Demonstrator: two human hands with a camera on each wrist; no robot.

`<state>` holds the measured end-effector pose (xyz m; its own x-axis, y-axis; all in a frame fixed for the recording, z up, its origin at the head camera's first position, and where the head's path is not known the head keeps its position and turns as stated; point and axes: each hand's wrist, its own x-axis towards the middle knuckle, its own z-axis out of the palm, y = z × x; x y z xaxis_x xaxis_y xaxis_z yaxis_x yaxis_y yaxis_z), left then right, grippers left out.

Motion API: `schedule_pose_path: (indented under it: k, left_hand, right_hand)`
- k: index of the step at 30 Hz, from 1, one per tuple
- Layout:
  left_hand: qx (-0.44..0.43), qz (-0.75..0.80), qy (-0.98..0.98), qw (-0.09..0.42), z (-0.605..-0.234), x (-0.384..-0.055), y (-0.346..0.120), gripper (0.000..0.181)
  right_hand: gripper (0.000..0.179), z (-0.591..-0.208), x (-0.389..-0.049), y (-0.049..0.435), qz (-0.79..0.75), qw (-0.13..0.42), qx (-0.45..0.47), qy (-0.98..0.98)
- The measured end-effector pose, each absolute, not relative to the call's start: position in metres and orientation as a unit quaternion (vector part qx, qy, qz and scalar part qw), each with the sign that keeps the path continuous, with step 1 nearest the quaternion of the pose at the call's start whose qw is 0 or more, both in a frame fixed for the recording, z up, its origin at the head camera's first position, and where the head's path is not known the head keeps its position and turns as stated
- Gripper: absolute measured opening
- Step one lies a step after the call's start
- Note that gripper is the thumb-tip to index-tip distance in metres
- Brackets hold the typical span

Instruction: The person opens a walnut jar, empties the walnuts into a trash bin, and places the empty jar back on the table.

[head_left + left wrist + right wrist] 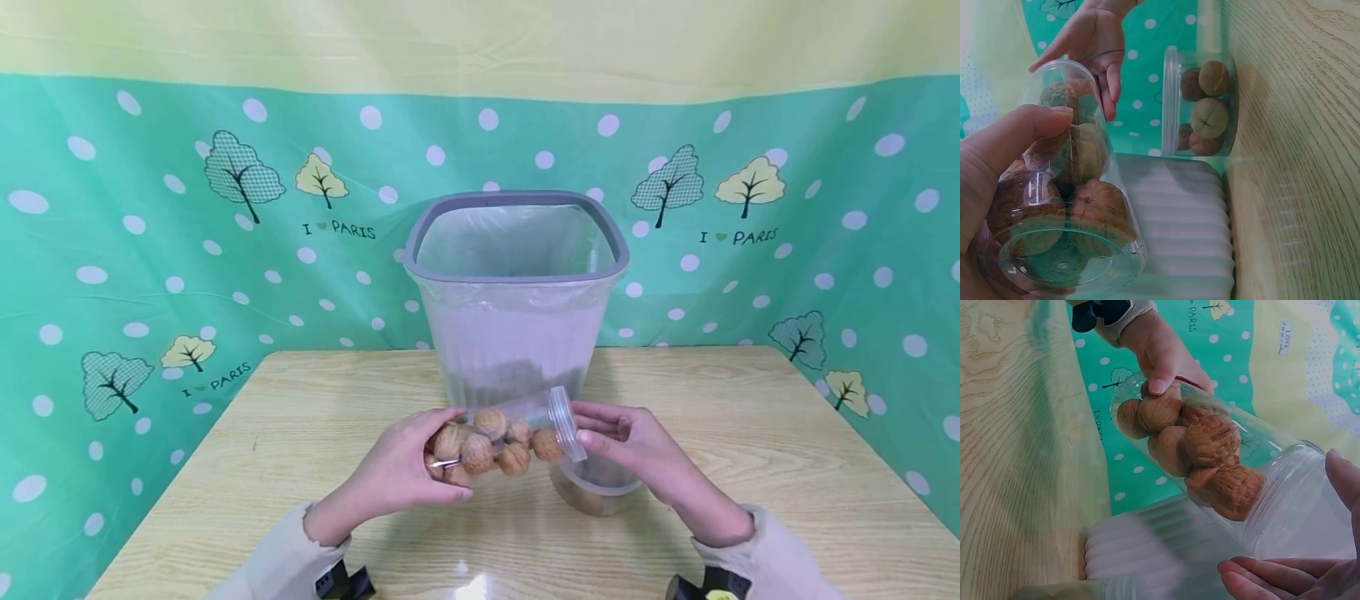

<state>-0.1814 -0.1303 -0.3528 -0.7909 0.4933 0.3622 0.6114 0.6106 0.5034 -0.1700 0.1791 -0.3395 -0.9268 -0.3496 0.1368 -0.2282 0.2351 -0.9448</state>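
My left hand (405,462) grips the bottom half of a clear plastic jar (517,408), thumb and fingers wrapped round its side. The jar lies nearly level over the table, its ribbed end (567,425) pointing right and slightly up. Several brown walnuts (1210,440) sit inside, some lying close to that end. Around the ribbed end is my right hand (637,450), thumb on one side and straight fingers on the other, palm facing it. Below the right hand, a second clear tub (1172,103) stands on the table with walnuts in it.
A whitish bin (517,333) with a grey rim and a clear liner stands behind the hands. The wood-grain table (330,392) is backed by a green dotted cloth (300,308) with trees printed on it.
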Motion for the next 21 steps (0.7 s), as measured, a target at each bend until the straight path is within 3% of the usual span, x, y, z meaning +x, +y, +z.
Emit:
schedule_pose_path:
  k: [21]
  left_hand:
    - [-0.307, -0.317, -0.894, 0.08, -0.3547, -0.1823, -0.1319, 0.082]
  right_hand:
    - [0.057, -0.3435, -0.1696, 0.1799, -0.607, 0.058, -0.215, 0.763]
